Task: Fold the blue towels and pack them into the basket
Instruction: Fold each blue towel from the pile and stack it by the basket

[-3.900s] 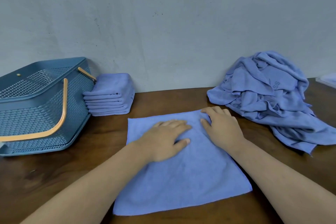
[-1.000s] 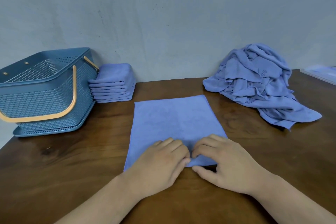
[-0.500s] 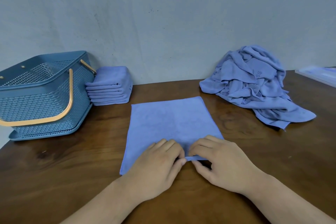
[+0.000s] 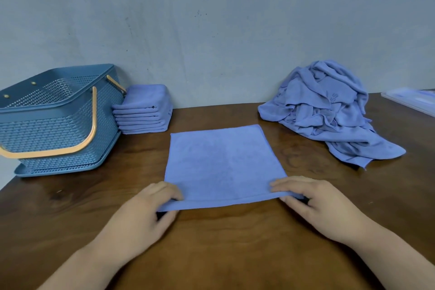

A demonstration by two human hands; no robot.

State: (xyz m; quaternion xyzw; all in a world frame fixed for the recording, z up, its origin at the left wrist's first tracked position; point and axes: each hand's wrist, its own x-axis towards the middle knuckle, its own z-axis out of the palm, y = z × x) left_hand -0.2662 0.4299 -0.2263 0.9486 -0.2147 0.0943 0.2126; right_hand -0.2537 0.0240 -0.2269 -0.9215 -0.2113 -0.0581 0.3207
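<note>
Blue towel (image 4: 223,162) lies flat mid-surface (image 4: 235,249); left hand (image 4: 146,209) and right hand (image 4: 315,205) each keep a pinching grip on a near corner, evidently for folding it farward; basket (image 4: 58,113) stands far left.

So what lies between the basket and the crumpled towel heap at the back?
The head view shows a stack of folded towels right beside the basket, then bare wooden table up to the heap. The flat towel lies nearer the person.

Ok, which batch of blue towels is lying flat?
The single towel in the middle, its near corners pinched by the left hand and right hand; the stack beside the basket is folded, the heap at right crumpled.
</note>
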